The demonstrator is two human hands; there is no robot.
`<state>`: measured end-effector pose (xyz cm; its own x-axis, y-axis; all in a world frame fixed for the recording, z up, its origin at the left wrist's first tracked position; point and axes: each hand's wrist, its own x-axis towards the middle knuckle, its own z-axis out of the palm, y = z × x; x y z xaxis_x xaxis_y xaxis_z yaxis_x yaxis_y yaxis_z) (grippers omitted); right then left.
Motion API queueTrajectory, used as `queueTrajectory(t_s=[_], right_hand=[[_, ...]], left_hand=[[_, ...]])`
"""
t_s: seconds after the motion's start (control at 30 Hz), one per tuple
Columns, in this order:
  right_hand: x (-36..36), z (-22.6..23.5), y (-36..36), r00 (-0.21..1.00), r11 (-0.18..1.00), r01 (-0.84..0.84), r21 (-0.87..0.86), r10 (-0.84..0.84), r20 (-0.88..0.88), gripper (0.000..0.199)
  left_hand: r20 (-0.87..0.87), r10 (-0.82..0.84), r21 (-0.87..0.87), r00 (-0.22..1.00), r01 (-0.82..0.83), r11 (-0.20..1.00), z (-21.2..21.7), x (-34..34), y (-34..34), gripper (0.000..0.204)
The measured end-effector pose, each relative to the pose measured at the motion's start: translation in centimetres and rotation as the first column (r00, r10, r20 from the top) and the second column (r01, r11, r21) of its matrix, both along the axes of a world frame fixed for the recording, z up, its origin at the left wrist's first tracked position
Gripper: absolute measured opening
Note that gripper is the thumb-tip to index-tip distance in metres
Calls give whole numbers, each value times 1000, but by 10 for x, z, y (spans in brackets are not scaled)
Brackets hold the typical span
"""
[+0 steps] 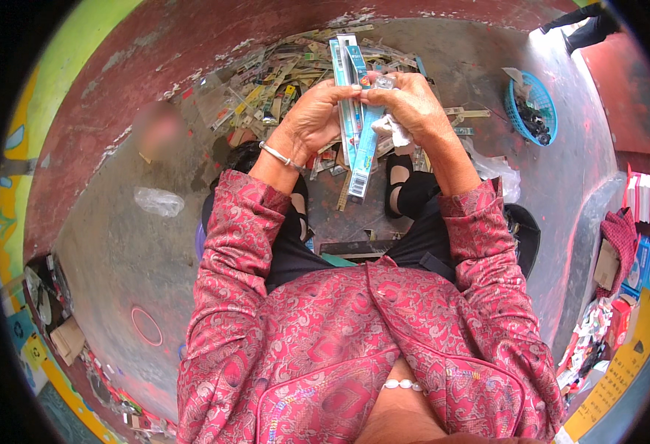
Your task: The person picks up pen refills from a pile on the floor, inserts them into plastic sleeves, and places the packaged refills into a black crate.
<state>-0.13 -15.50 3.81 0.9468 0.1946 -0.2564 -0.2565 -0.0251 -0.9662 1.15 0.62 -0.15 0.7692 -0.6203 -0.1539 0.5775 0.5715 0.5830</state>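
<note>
Several slim blue-and-white flat packages (363,159) stand upright between my hands, fanned slightly, with a barcode on the lowest end. My left hand (316,117) grips their left side, thumb pressed across the front. From the other side my right hand (412,109) pinches the front package near its middle. A crumpled white piece (393,132), cloth or paper, hangs under the right fingers. Clear wrapping (383,83) shows by the right fingertips. What exactly is inside the packages I cannot make out.
A wide heap of flat packages (295,70) covers the floor ahead, against the red wall. To the right sits a blue basket (513,117) with dark things inside. Clear plastic bags (158,201) and a pink ring (146,327) lie left. A person (591,31) is at far right.
</note>
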Motion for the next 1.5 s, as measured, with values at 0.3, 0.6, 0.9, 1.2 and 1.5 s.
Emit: queueTrajectory(t_s=[0.3, 0.6, 0.9, 1.2, 1.5], right_hand=[[4, 10, -19, 997, 993, 45, 112, -37, -70, 19], [12, -10, -20, 997, 969, 26, -247, -6, 83, 31], [14, 8, -32, 916, 980, 103, -171, -26, 400, 25], [20, 9, -34, 917, 732, 243, -637, 40, 396, 53], [7, 9, 4, 443, 857, 391, -335, 144, 885, 15]], left_hand=[[-46, 76, 91, 996, -72, 993, 13, -1, -4, 30], [126, -125, 273, 984, 86, 958, 4, -16, -9, 32], [-16, -166, 104, 986, 167, 980, 11, -14, -10, 30], [97, -211, 244, 973, 182, 952, 9, -17, -13, 46], [149, -233, 337, 961, 172, 926, 13, -25, -24, 26]])
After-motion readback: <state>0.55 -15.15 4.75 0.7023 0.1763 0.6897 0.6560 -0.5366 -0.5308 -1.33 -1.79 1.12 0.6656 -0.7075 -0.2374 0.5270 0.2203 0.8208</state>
